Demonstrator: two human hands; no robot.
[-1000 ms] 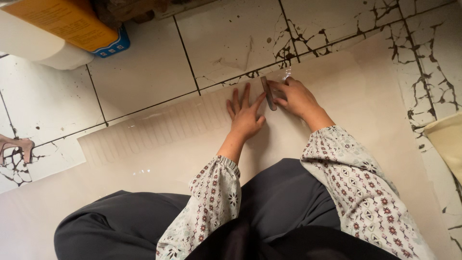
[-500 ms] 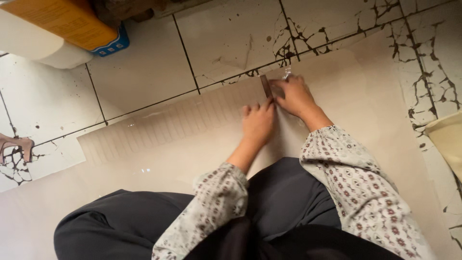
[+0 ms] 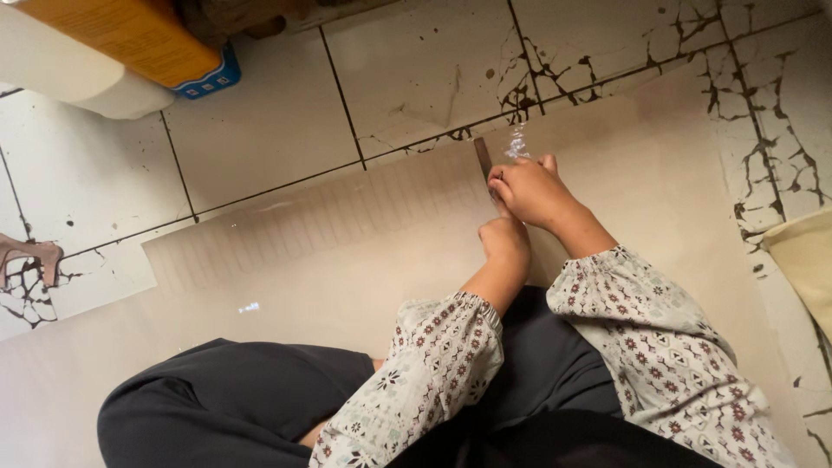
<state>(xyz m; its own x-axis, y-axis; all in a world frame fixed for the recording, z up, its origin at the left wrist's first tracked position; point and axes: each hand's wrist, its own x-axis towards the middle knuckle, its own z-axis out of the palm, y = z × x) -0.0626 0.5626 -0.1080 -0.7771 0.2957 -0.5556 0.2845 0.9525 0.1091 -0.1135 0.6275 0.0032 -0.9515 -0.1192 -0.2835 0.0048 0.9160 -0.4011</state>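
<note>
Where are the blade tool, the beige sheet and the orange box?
blade tool point(image 3: 482, 158), head view, the dark blade above the right hand.
beige sheet point(image 3: 347, 217), head view, its ruled upper strip.
orange box point(image 3: 130, 33), head view, its orange face.

From my feed the scene is evenly and fairly brightly lit in a warm, soft tone, with only faint shadows under the hands and along the dark trousers point(image 3: 260, 399). I see a small glare spot on the glossy beige sheet point(image 3: 347, 286) and a sparkle of reflection at its far edge. The frame is sharp in the middle, slightly soft toward the corners.
</note>
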